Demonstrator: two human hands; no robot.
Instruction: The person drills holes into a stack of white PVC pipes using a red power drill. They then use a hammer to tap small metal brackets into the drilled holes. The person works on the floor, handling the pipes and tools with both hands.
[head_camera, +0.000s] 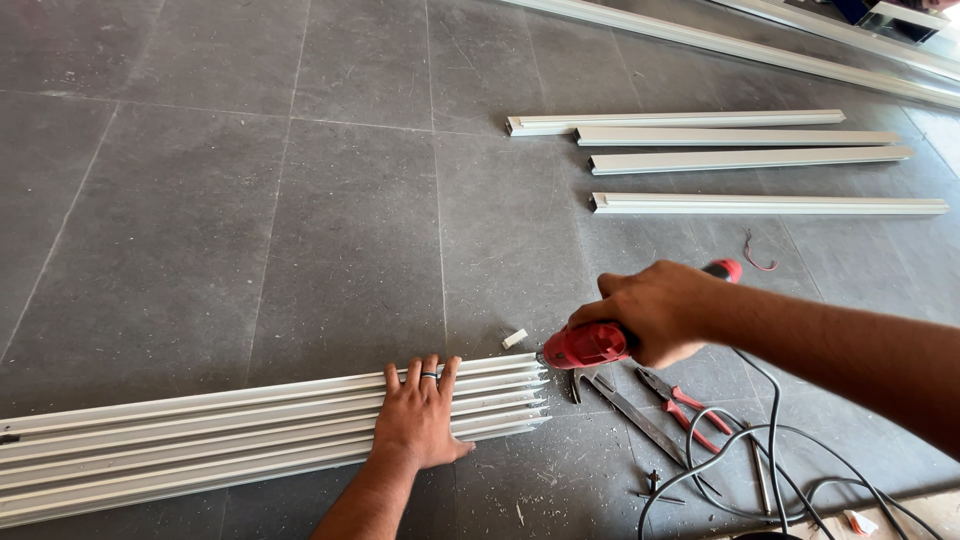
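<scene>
A: Now, entry one. Where does the bundle of aluminium profiles (230, 435) lie?

B: Flat on the grey tiled floor (250, 230), lower left of the view. Long axis runs nearly left to right, rising slightly toward the right. Cut ends point right and finish just short of the red power drill (590, 344).

A: Left hand (418, 420)?

B: Palm down on the bundle near its right end, fingers spread and apart, pressing flat on the top ribs. It grasps nothing. A ring shows on one finger.

A: Right hand (655, 310)?

B: Closed around the drill's body, fingers wrapped tight. The drill's nose points left, toward the end faces of the profiles; whether the tip touches the metal I cannot tell. Its axis roughly lines up with the bundle's. A black cable (775, 440) trails from it to the lower right and loops on the floor.

A: What crowds the edges?

B: Just right of the profile ends: a claw hammer (625, 405) and red-handled pliers (685, 405), both lying diagonally under the drill. A small white offcut (515, 338) sits just above the bundle's end. Metal chips are scattered around.

A: Open room?

B: Wide bare tiles above and left of the bundle. Well apart, upper right, four white profile lengths (740, 160) lie parallel, also left to right. Longer rails (760, 45) run along the top right edge.
</scene>
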